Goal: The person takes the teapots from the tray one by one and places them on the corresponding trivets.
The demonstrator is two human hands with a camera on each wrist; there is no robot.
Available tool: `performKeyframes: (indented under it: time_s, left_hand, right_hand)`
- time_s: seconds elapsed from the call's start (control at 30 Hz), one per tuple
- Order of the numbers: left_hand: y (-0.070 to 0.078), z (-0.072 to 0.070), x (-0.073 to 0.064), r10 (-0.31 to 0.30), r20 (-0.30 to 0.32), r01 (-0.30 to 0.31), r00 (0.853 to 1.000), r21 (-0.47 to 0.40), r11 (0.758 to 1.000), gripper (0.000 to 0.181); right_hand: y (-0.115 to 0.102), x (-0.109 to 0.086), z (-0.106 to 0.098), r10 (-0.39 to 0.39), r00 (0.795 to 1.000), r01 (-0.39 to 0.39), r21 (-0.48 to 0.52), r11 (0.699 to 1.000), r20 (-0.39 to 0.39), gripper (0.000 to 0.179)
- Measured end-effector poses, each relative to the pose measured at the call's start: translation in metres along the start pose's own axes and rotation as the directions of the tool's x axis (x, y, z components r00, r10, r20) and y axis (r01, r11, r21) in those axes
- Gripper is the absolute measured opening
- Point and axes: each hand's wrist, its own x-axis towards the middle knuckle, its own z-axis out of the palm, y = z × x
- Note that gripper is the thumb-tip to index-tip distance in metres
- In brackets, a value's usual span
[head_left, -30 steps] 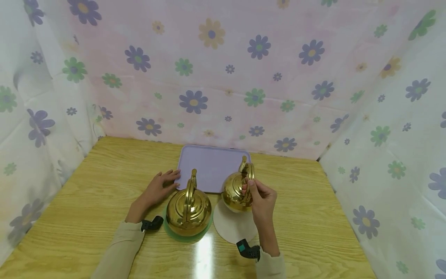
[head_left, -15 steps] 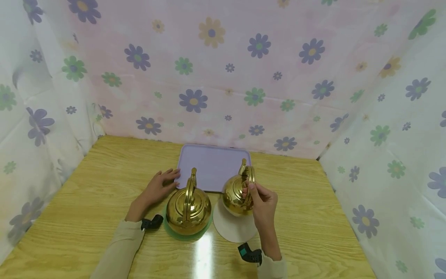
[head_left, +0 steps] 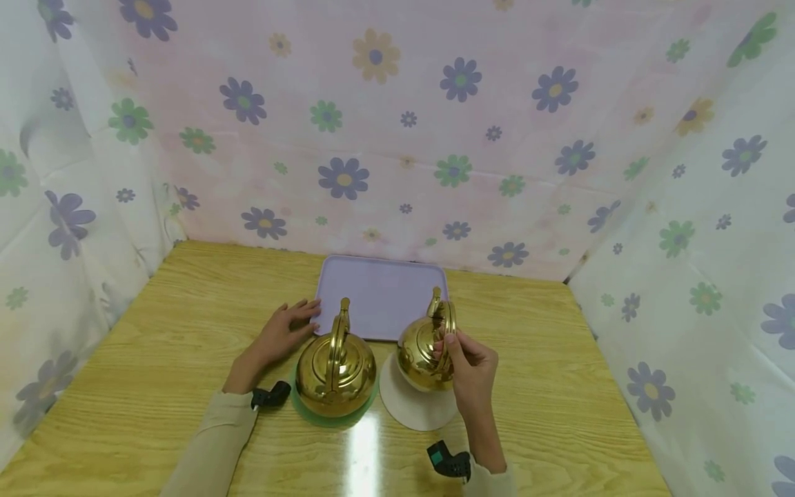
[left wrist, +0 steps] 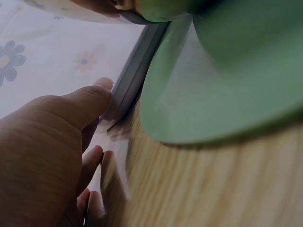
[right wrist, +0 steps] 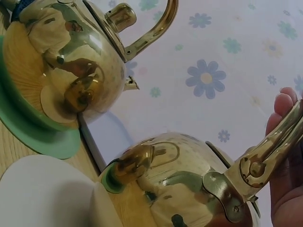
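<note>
My right hand (head_left: 477,369) grips the arched handle of a shiny gold kettle (head_left: 416,359), its spout facing away from me. The kettle hangs over the back part of a round white mat (head_left: 413,413), its underside above the mat in the right wrist view. A second, larger gold kettle (head_left: 313,386) stands upright on a round green mat (head_left: 304,414), with no hand on it. To its left lies my left hand (head_left: 279,337), fingers extended, fingertips at the left edge of a lilac tray (head_left: 373,290). In the left wrist view the thumb touches the tray's rim (left wrist: 124,92).
The tray lies flat behind both kettles, near the flower-patterned cloth (head_left: 397,138) at the table's far edge. Similar cloth hangs at both sides. The wooden table (head_left: 546,373) extends left and right of the mats. A small black device (head_left: 448,461) sits at each wrist.
The kettle in my right hand has come slightly toward me, farther over the white mat and off the tray's front edge. My left hand and the other kettle stay put.
</note>
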Motion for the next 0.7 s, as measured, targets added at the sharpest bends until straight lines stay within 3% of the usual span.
performKeyframes:
  time_s: [0.7]
  left_hand:
    - [-0.002, 0.001, 0.000, 0.005, -0.003, -0.005, 1.000, 0.002, 1.000, 0.041]
  right_hand:
    - [-0.011, -0.023, -0.003, -0.007, 0.999, 0.007, -0.011, 1.000, 0.046, 0.024]
